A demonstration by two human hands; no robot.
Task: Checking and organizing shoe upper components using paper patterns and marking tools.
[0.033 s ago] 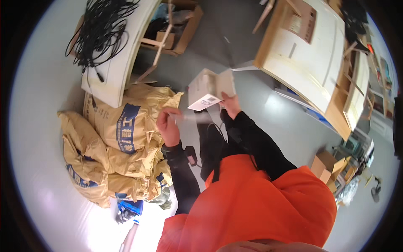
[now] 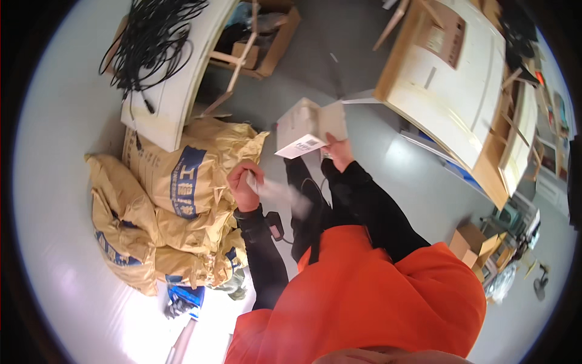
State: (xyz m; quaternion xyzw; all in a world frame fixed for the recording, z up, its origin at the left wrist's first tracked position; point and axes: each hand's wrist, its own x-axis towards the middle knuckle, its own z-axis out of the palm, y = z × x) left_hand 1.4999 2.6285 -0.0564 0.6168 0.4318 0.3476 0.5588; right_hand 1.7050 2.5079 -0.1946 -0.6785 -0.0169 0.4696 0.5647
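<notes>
My right hand (image 2: 341, 153) grips the near right edge of a white cardboard box (image 2: 297, 124), its thumb and fingers closed on the wall. The box is tilted, with a flap standing out on its right and a printed label on its near face. My left hand (image 2: 245, 184), to the left of the box and apart from it, is closed in a pinch. From its fingers a whitish, thin, motion-blurred piece (image 2: 280, 193) stretches toward the lower right, above my dark trousers. Its kind cannot be made out. A small dark device is strapped at my left wrist.
Tan woven sacks (image 2: 176, 182) are piled close by my left arm. A white table (image 2: 159, 118) bears a black cable heap (image 2: 151, 48); beyond it stands an open carton (image 2: 284, 45). Another white-topped table (image 2: 448, 85) is at right, and a cardboard box (image 2: 470, 242) lies lower right.
The blurred whitish piece now shows clearly out of my left hand, swung toward the lower right; before, only a faint smear showed there. My right hand keeps its grip on the box.
</notes>
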